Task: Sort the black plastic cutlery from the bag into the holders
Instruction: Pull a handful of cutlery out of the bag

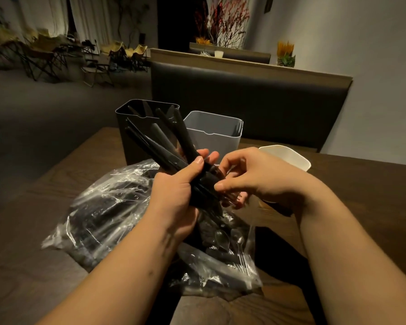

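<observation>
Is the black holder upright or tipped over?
Upright: the black holder stands on the table, open top facing up, behind the cutlery bundle gripped by the left hand.

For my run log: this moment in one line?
left hand grips cutlery bundle | right hand pinches it | bag beneath | black holder behind

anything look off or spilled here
Nothing spilled or broken. The cutlery bundle gripped in the left hand is splayed like a fan, not lined up, while the right hand pinches at it. The crumpled bag seems to overhang the near edge of the table.
</observation>
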A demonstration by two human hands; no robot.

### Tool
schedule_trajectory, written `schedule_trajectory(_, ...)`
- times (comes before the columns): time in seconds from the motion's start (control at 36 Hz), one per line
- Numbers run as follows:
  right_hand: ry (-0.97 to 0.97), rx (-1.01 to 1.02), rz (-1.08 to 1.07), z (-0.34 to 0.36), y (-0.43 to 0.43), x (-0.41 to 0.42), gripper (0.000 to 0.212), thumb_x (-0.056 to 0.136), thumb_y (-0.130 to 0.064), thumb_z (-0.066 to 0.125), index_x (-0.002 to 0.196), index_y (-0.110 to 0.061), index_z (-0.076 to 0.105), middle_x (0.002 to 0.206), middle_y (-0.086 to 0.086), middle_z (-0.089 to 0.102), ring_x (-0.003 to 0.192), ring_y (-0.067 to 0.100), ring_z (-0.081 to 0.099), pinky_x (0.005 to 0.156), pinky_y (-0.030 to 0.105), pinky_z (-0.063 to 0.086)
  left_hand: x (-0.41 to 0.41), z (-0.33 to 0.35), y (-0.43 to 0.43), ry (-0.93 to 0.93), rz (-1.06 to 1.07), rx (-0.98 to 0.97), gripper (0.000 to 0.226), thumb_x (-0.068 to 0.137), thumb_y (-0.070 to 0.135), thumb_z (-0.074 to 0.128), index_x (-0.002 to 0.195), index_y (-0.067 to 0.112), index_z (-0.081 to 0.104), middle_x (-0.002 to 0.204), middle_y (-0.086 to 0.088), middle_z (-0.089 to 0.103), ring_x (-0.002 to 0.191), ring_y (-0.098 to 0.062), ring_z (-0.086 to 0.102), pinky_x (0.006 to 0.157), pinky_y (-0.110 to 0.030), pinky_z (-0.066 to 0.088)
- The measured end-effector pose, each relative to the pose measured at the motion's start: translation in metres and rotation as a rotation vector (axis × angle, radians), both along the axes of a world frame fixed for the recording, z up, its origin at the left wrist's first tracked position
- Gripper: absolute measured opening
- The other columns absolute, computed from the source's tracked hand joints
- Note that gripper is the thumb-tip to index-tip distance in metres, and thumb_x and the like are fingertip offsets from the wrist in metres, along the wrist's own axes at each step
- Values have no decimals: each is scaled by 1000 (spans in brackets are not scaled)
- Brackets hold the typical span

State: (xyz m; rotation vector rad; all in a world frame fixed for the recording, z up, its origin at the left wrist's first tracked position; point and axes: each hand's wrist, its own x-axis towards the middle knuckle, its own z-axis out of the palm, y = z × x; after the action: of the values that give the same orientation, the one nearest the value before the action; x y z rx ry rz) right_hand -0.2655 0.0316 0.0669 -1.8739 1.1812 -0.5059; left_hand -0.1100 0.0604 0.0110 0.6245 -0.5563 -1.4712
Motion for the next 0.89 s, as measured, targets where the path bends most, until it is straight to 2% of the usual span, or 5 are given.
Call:
schedule_trajectory(0.11, 13, -47, -40, 1, -5, -1, 9, 86, -18, 76, 90, -12, 72, 80, 6, 74, 76, 25, 75, 67, 46, 61, 2, -1, 0, 62, -36, 10, 17, 98, 5, 55, 94, 8, 72, 102, -14, 76, 95, -23, 75, 78, -39, 63)
schedule_trajectory(0.19, 35, -96, -74, 0, -8, 0, 7, 86, -21, 76, 89, -15, 74, 82, 4, 73, 77, 16, 72, 62, 25, 54, 2, -1, 1, 74, -56, 14, 18, 99, 8, 54, 98, 8, 72, 103, -13, 77, 99, -24, 75, 84, -41, 62)
schedule_trajectory(0.69, 129, -432, -247, -4, -7, 9, 12, 93, -25, 70, 104, -24, 74, 91, -7, 70, 82, 10, 68, 64, 25, 57, 4, 0, 0, 66, 10, 105, 45, 74, 17, 72, 115, 0, 72, 112, -25, 72, 103, -38, 72, 94, -53, 57)
schedule_trajectory(0.78, 109, -479, -311, -6, -8, 11, 10, 94, -23, 68, 100, -24, 76, 88, -11, 71, 81, 9, 69, 72, 27, 59, 4, -1, 0, 98, 18, 128, 44, 75, 15, 72, 116, -2, 71, 110, -24, 73, 94, -33, 74, 78, -43, 62)
schedule_trajectory(0.89, -41, -400, -380, -3, -5, 10, 8, 94, -16, 69, 96, -19, 76, 80, -5, 73, 63, 14, 71, 52, 23, 57, 7, -2, -2, 125, 19, 151, 24, 87, 11, 67, 108, 0, 74, 101, -20, 75, 80, -26, 75, 62, -34, 61)
